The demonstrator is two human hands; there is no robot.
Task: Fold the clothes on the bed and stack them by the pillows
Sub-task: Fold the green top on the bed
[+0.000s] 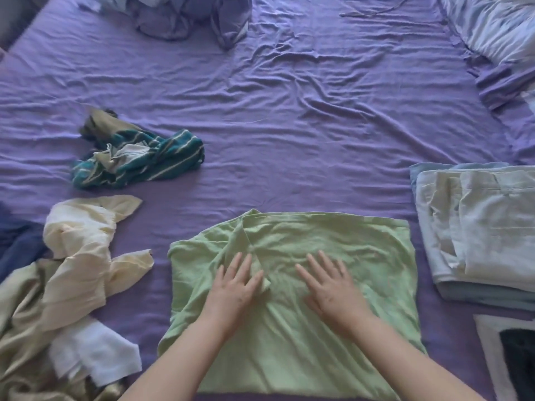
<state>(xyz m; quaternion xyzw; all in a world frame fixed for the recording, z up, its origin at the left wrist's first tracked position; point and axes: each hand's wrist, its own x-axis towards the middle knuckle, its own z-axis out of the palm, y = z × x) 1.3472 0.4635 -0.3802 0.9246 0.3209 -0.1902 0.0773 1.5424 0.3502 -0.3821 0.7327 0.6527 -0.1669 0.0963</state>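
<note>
Mid-fold on the green shirt (333,250), I'd say: it's lying flat on the purple sheet (289,125) right in front of me, near edge of the bed, w/ one side already turned in so a diagonal flap runs down the middle-left. My left hand (234,287) and right hand (333,287) are both flat on it, palms down, fingers straight and a bit spread, pressing, not gripping anything; left fingertips sit right at the flap's edge. Looks like the smoothing step. Next move prob calls for taking the bottom hem or a side edge w/ both hands and doubling the shirt over w/o letting the flap slip open, then carrying it to the folded stack (477,227) on my right. Can't say for sure where the pillows are; the pale striped bedding (498,24) at top right may be them. Fabric is thin, soft, light green, creased in the middle, far edge fairly straight, left edge rumpled. Still to do: teal striped garment (139,160), cream and beige pile (75,256) at left, and a bluish heap (188,15) far off.
</note>
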